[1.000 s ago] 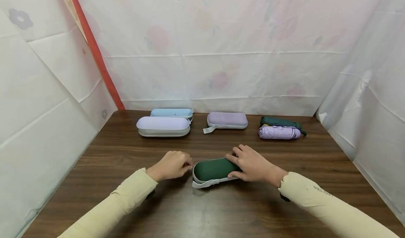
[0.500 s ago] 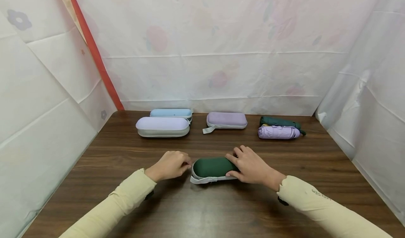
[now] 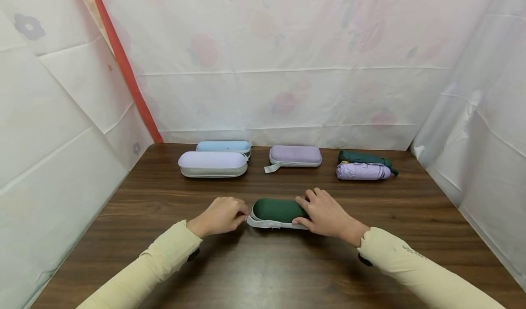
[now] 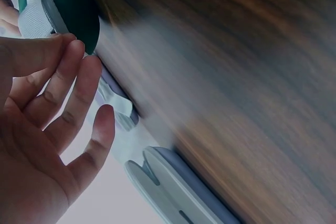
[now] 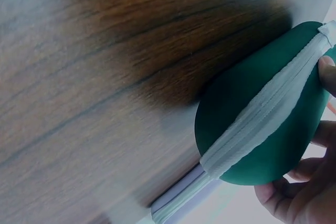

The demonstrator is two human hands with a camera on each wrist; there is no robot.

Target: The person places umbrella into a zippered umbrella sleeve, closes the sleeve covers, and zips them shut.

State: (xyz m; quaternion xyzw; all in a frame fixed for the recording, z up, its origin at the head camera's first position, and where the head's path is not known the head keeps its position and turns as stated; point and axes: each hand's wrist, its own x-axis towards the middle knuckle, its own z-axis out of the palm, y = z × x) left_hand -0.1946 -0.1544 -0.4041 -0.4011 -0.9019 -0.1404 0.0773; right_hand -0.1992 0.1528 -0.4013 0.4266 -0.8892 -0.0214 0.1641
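Note:
A dark green hard zip case (image 3: 276,210) with a pale grey zipper band and strap (image 3: 267,224) lies near the middle of the table. My right hand (image 3: 326,213) grips its right end, thumb on the near side and fingers over the far side; the right wrist view shows the band running along the green shell (image 5: 262,90). At the left end is my left hand (image 3: 223,215). Thumb and forefinger pinch together right at the zipper, as the left wrist view shows, and the other fingers (image 4: 97,129) are spread loosely. The zipper pull is mostly hidden between the fingertips.
Behind on the dark wood table (image 3: 263,272) lie a lavender-and-grey case (image 3: 212,165), a light blue case (image 3: 223,146) and a purple case (image 3: 295,155). To the right are two folded umbrellas, lilac (image 3: 362,171) and dark green (image 3: 363,158). A patterned white cloth (image 3: 263,71) encloses the back and sides.
The green case has shifted slightly away from me and turned straighter, its strap end moving up beside my left fingers. My right hand has kept its grip; the left has barely moved.

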